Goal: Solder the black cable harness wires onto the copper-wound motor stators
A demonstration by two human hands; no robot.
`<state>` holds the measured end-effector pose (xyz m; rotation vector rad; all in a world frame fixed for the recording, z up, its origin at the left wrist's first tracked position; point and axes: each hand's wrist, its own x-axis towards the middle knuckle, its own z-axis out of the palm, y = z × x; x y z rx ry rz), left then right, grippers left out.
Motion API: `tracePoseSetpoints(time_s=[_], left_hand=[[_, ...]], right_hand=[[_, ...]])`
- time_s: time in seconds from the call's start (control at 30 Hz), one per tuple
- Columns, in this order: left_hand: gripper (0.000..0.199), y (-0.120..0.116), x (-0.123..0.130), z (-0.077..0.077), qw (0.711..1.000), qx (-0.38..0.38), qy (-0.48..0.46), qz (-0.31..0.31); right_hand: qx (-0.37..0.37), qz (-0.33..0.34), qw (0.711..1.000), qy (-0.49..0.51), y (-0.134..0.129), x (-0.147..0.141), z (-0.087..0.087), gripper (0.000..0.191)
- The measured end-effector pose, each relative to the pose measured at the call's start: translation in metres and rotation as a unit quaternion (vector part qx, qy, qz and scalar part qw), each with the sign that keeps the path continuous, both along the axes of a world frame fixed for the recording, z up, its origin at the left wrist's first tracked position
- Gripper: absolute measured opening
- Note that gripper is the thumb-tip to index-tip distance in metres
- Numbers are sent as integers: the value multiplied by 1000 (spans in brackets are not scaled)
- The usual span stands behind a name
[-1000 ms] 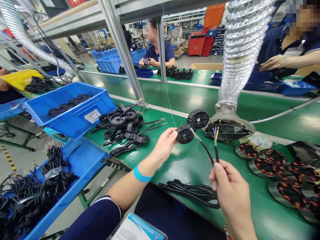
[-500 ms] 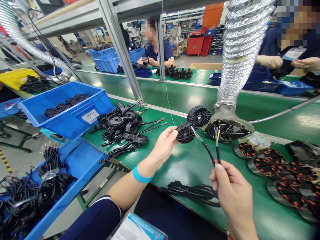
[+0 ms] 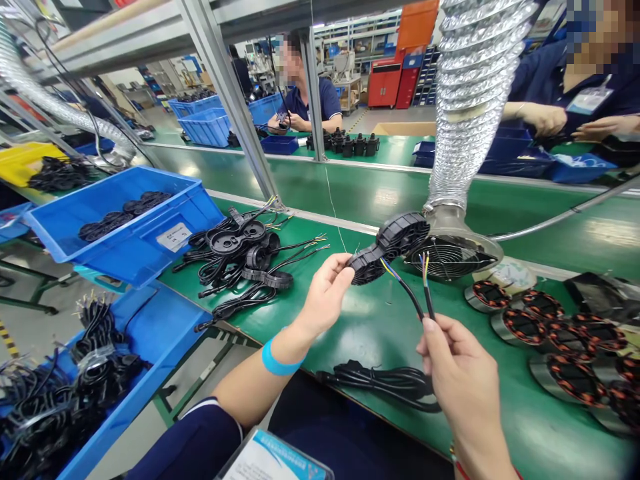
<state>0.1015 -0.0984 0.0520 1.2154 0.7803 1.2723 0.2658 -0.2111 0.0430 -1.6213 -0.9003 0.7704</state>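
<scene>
My left hand [image 3: 327,290] pinches the near end of a black plastic housing [image 3: 403,235] made of two joined round sections, held tilted above the bench. My right hand [image 3: 463,363] is closed on two black cable ends [image 3: 426,300] that point upward. Thin coloured wires [image 3: 389,268] fan out of the stripped tips. One tip meets the underside of the housing; whether it passes into it I cannot tell. The other tip stands free, just right of it. A coiled black cable [image 3: 375,380] lies on the bench below my hands.
Left on the green bench [image 3: 370,330] are housings with cables [image 3: 245,250]. A blue bin [image 3: 125,213] holds black parts; a blue tray [image 3: 170,347] holds cable bundles. At right sit copper-wound stators [image 3: 565,377]. A fume hood [image 3: 453,247] hangs behind the housing. Two co-workers [image 3: 313,100] sit opposite.
The housing has turned in my left hand, showing more of its side edge. My right hand and the cable ends have shifted slightly left in view. The camera view has moved a little.
</scene>
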Motion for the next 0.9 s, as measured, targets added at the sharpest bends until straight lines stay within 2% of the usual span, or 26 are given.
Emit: tracePoseSetpoints(time_s=[0.1, 0.2, 0.3, 0.37, 0.47, 0.57, 0.7, 0.9], left_hand=[[23, -4, -2, -2, 995, 52, 80, 2], [25, -7, 2, -3, 996, 29, 83, -7], [29, -8, 9, -6, 999, -26, 21, -14], [30, -7, 12, -7, 999, -48, -11, -23], [29, -6, 14, -7, 998, -55, -32, -29], [28, -5, 13, -7, 997, -57, -37, -26], [29, -5, 11, -6, 997, -61, -43, -26], [26, -7, 10, -5, 998, -47, -23, -25]], right_hand=[[10, 18, 999, -29, -1, -3, 1, 34], [45, 28, 989, -136, 0, -5, 1, 28], [148, -13, 943, -299, 3, -4, -1, 23], [193, -30, 912, -361, 6, -3, -2, 29], [204, -13, 906, -369, 7, -1, -3, 41], [233, 22, 899, -370, 6, -1, -4, 40], [275, 39, 886, -372, 4, 0, -7, 49], [273, 52, 879, -389, 7, 1, -10, 50]])
